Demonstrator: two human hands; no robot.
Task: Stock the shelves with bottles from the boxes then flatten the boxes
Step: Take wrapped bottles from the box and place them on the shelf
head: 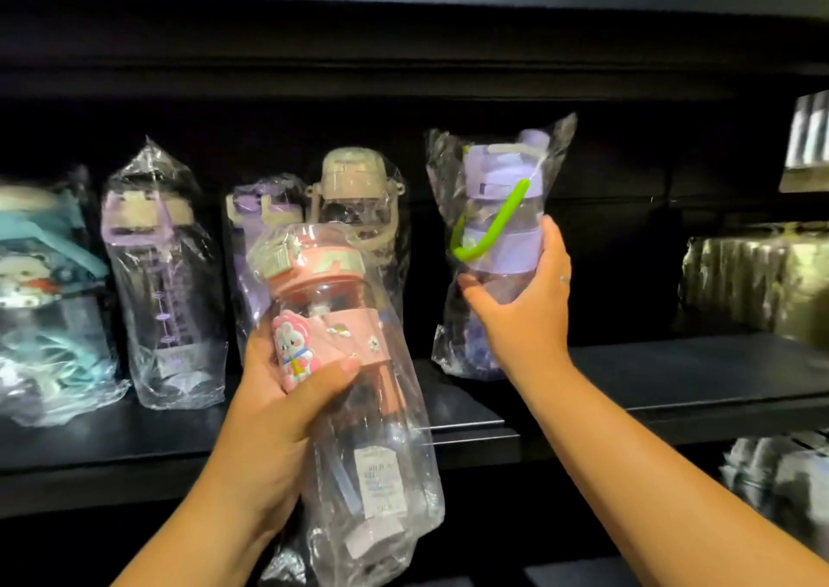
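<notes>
Left grip (278,402) clamps bagged pink bottle (323,290); right grip (525,312) clamps bagged purple bottle (498,182) at shelf (673,375).

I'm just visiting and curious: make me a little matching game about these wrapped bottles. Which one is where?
Things:
1. pink bottle
2. purple bottle with green strap
3. teal bottle
4. beige-lidded bottle

Places:
a. far left on the shelf
b. held in the right hand
c. on the shelf, behind the pink bottle
d. held in the left hand

Pairs: 1-d, 2-b, 3-a, 4-c.
</notes>
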